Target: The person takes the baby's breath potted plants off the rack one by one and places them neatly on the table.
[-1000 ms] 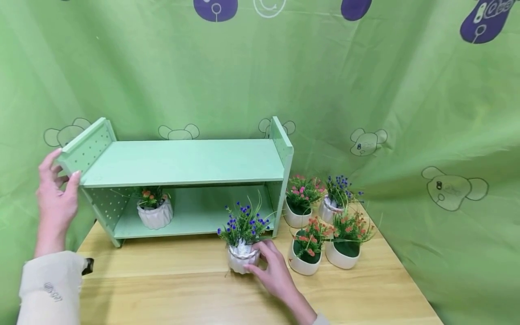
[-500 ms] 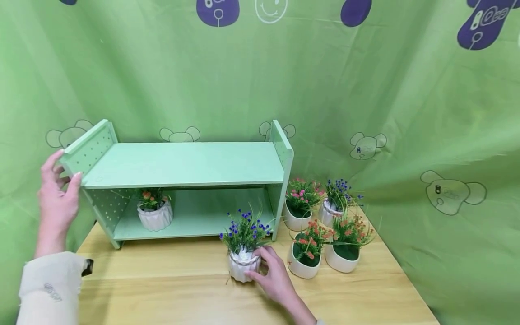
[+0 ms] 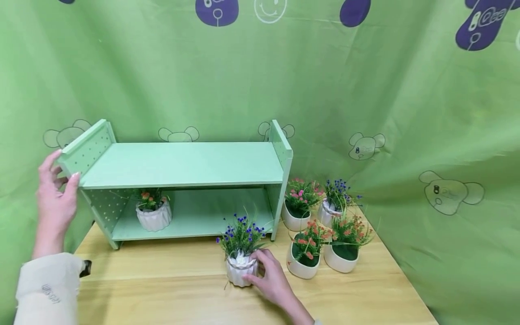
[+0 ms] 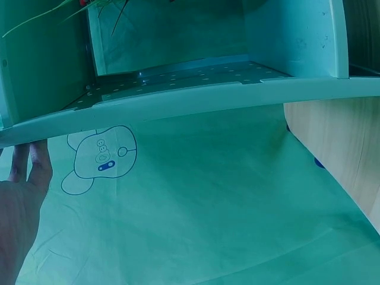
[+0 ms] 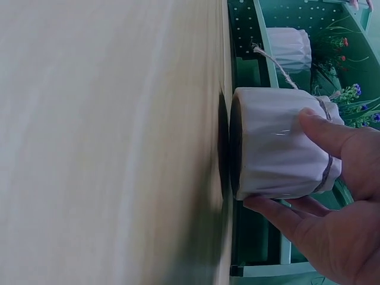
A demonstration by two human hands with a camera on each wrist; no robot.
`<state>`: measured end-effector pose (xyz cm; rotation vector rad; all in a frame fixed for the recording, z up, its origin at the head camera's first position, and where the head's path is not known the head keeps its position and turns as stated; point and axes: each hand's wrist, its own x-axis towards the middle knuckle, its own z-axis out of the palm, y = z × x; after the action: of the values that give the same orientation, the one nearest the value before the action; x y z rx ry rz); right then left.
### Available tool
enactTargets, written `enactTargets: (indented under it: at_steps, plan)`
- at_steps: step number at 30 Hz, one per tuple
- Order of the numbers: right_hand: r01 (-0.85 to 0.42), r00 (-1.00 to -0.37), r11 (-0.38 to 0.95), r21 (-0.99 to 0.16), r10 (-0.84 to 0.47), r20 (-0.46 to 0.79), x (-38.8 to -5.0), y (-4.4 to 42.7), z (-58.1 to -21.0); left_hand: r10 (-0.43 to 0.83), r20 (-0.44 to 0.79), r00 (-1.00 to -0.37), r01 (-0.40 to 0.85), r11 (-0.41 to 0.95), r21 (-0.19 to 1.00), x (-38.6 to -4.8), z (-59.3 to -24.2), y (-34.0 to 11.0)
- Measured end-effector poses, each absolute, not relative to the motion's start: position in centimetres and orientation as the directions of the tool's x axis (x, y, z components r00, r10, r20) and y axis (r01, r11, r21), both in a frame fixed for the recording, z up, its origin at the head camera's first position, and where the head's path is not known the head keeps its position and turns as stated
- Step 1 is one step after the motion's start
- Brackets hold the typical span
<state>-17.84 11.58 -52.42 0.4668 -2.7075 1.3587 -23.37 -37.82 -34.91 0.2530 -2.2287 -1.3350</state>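
My right hand (image 3: 270,277) pinches a white fluted flowerpot (image 3: 240,270) with small blue flowers, thumb and fingers on its right side. In the right wrist view the pot (image 5: 279,142) has a twine band round its rim; its base is at or just above the tabletop, I cannot tell which. At the left, my left hand (image 3: 57,194) grips the front edge of the side panel of a mint-green two-tier shelf (image 3: 183,164). The left wrist view shows only part of that hand (image 4: 21,202) against the panel's edge. Another white fluted pot (image 3: 154,217), with orange flowers, stands on the lower tier's left.
Several potted flowers stand right of the shelf: a pink one (image 3: 297,219), a blue one (image 3: 328,212) and two orange ones, the nearer-left pot (image 3: 301,267) and the right pot (image 3: 342,259). A green patterned curtain (image 3: 365,90) hangs behind the wooden table (image 3: 170,289).
The right hand and the blue-flowered pot have moved slightly toward the table's front. The left hand keeps its hold on the shelf. The camera view has tilted a little.
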Motion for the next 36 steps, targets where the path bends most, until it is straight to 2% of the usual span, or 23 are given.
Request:
enactTargets:
  at_steps: [4, 9, 28, 36]
  plan:
    - [-0.28, -0.956, 0.543, -0.792, -0.229, 0.18, -17.77, 11.52, -52.59, -0.416, 0.335, -0.845, 0.095, 0.5, 0.861, -23.28, -34.94, -37.83]
    - [-0.259, -0.963, 0.599, -0.758, -0.222, 0.153, -17.59, 11.62, -52.67, -0.417, 0.335, -0.845, 0.093, 0.503, 0.86, -23.35, -34.99, -37.74]
    - [-0.285, -0.956, 0.628, -0.724, -0.241, 0.167, -17.9, 11.44, -52.97, -0.426, 0.315, -0.848, 0.071, 0.497, 0.865, -23.11, -34.73, -37.87]
    - [-0.279, -0.958, 0.635, -0.72, -0.236, 0.163, -17.77, 11.41, -52.73, -0.415, 0.352, -0.839, 0.112, 0.5, 0.859, -23.24, -35.02, -38.08]
